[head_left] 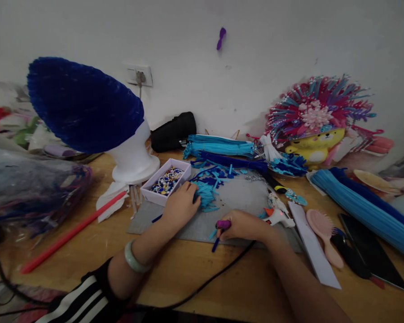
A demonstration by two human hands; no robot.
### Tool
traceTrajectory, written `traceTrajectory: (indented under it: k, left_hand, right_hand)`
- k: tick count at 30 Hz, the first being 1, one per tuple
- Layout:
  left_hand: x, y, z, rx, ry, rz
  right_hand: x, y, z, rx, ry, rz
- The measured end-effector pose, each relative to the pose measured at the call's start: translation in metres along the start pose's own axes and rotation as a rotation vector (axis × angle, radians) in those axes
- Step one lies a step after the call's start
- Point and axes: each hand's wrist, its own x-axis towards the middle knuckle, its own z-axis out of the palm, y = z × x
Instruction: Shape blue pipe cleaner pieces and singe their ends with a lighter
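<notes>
My left hand [182, 204] reaches over the grey mat [245, 195], its fingertips at the left side of a pile of short light-blue pieces [206, 195]. Whether it pinches one of them is hidden. Just behind it stands a white box [185, 170] of small beads and gems. My right hand [239, 225] is closed around a purple-ended tool [223, 224] near the mat's front edge. Below that tool, a dark-blue strip [216, 245] and a light-blue one show. A white glue gun [279, 217] lies right of my right hand.
A blue fan-shaped piece [84, 105] sits on a white foam head [138, 154] at left. Blue stem bundles [222, 147] lie behind the mat. A pink brush [319, 222], white strip [311, 242] and black tablet [373, 251] lie right. A black cable [205, 285] crosses the front.
</notes>
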Motion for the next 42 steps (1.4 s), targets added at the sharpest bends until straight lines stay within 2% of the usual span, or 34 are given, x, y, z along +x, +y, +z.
traceTrajectory:
  k: [4,8,11,13,14,17,21,30,36,42]
  left_hand:
    - [-0.001,-0.002,0.000,-0.067,0.059,0.019]
    - [-0.001,-0.003,0.004,-0.346,0.116,0.076]
    - [-0.002,0.001,0.009,-0.607,0.062,0.123]
    - [-0.003,0.004,0.013,-0.739,-0.002,0.142]
    - [-0.004,0.006,0.015,-0.792,-0.036,0.152]
    - [-0.005,0.011,0.019,-0.885,-0.102,0.185]
    - [-0.006,0.013,0.019,-0.904,-0.155,0.180]
    - [-0.006,0.011,0.018,-0.885,-0.116,0.074]
    - [-0.007,0.009,0.018,-0.920,-0.070,0.018]
    - [-0.007,0.009,0.018,-0.921,-0.049,0.032]
  right_hand:
    - [0.000,-0.001,-0.001,0.010,-0.001,-0.016]
    - [0.000,-0.006,-0.003,0.214,0.013,-0.081]
    - [0.002,-0.011,-0.001,0.476,0.243,-0.121]
    - [0.006,-0.014,0.003,0.689,0.398,-0.088]
    - [0.008,-0.015,0.006,0.795,0.436,-0.061]
    - [0.014,-0.016,0.016,1.027,0.402,0.001]
    - [0.019,-0.016,0.024,1.177,0.343,0.039]
    - [0.016,-0.017,0.010,1.189,0.454,0.116]
    - [0.021,-0.003,0.004,0.964,0.376,0.217]
    - [0.022,0.000,0.005,0.901,0.352,0.184]
